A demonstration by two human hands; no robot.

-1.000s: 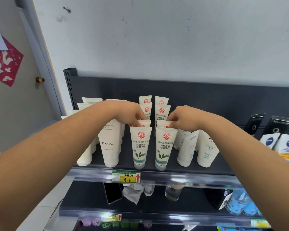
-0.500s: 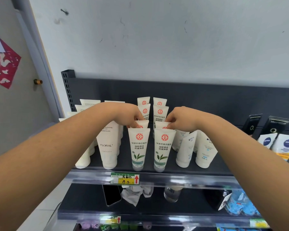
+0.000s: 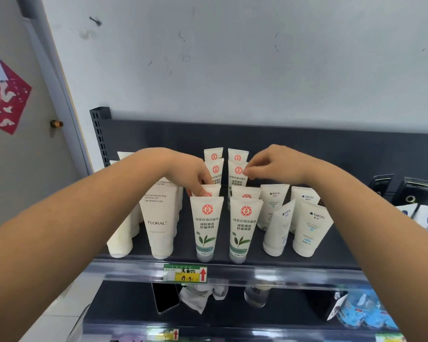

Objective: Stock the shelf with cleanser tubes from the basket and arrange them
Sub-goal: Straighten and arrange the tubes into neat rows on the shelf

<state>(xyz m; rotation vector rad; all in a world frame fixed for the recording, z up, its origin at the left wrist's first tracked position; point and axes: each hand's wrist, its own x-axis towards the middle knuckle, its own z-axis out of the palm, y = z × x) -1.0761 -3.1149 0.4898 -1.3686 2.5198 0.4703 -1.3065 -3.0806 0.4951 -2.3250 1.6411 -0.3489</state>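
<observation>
White cleanser tubes with red seals and green leaves stand cap-down in two rows running back on the dark shelf [image 3: 232, 264]. The front pair are the left tube [image 3: 206, 228] and the right tube [image 3: 242, 228]. My left hand [image 3: 190, 172] reaches down and pinches the top of the second tube [image 3: 211, 190] in the left row. My right hand [image 3: 276, 164] is higher and further back, pinching the top edge of the third tube [image 3: 236, 175] in the right row. The second tube [image 3: 245, 192] in that row stands free. No basket is in view.
Taller FLORAL tubes [image 3: 158, 218] stand left of the rows, and white blue-print tubes [image 3: 309, 228] lean on the right. A yellow price tag [image 3: 185, 274] sits on the shelf rail. The lower shelf holds a phone [image 3: 164, 297], a cloth [image 3: 198, 297] and a jar [image 3: 256, 296].
My right hand has lifted off the second tube of the right row and moved back to the third one. My left hand has stayed on the left row's second tube.
</observation>
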